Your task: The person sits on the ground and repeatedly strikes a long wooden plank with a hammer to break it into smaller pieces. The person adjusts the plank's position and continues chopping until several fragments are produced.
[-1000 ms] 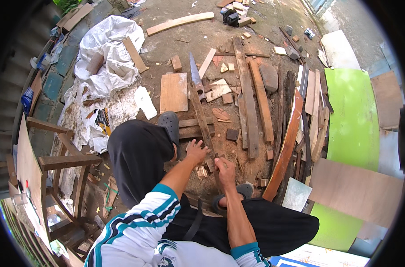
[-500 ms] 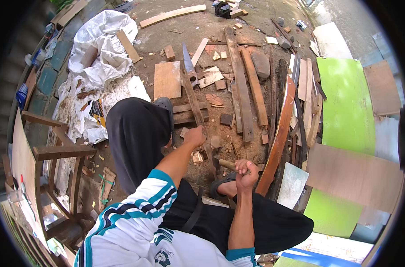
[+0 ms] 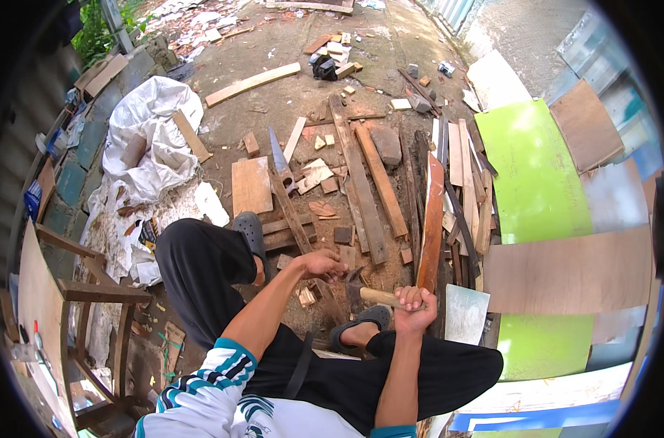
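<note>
My right hand (image 3: 414, 307) is closed around the wooden handle of a hammer (image 3: 379, 296). The hammer's dark head lies beside a long narrow wood strip (image 3: 291, 212), which slants from the saw down between my feet. Over that strip is my left hand (image 3: 322, 264), its fingers bent together close to the hammer head. Whatever those fingers pinch is too small to make out. A handsaw (image 3: 278, 157) with a bluish blade rests at the far end of the strip. Short wood blocks (image 3: 277, 237) lie left of the strip, near my left foot.
Long boards (image 3: 361, 182) lie ahead, and a reddish-brown plank (image 3: 432, 226) stands out on the right. Green panels (image 3: 533, 175) and a brown sheet (image 3: 565, 275) cover the right side. At left are a wooden frame (image 3: 106, 292) and a white sack (image 3: 153, 120).
My left hand has shifted from gripping the wood strip to a bent-finger hold near the hammer head. The hammer stays in my right hand. The view has tilted up, showing more ground ahead.
</note>
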Motion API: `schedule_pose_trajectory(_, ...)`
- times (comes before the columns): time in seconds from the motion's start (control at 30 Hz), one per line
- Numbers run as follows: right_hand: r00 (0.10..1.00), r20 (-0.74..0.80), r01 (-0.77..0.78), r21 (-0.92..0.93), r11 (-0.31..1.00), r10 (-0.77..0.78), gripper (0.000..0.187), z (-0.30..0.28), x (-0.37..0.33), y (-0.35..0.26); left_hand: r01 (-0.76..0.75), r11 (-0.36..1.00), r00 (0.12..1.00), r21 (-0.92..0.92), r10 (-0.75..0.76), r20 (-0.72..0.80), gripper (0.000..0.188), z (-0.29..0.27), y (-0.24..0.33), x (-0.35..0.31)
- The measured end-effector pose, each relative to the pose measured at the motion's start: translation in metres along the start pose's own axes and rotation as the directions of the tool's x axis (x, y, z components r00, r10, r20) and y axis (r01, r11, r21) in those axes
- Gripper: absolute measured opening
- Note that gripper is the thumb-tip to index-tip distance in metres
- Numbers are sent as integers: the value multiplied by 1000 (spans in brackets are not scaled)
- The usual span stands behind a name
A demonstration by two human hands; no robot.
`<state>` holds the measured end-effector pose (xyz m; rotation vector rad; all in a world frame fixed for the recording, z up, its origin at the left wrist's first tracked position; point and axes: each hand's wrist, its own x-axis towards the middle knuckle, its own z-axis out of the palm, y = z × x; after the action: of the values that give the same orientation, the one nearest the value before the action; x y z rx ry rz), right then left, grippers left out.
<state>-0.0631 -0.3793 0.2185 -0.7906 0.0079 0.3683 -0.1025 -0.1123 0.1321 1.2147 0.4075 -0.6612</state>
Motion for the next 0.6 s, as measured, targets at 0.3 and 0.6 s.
schedule_pose_trajectory(0.3, 945, -200, -279, -86, 956, 258, 34, -25, -10, 46, 13, 991, 980, -134, -39, -196, 19, -2, -3, 10)
schedule_pose_trajectory(0.6, 958, -196, -235, -113, 966, 210, 32, -30, -9, 50, 412, 493, 902, 766, -341, -265, 31, -17, -66, 22)
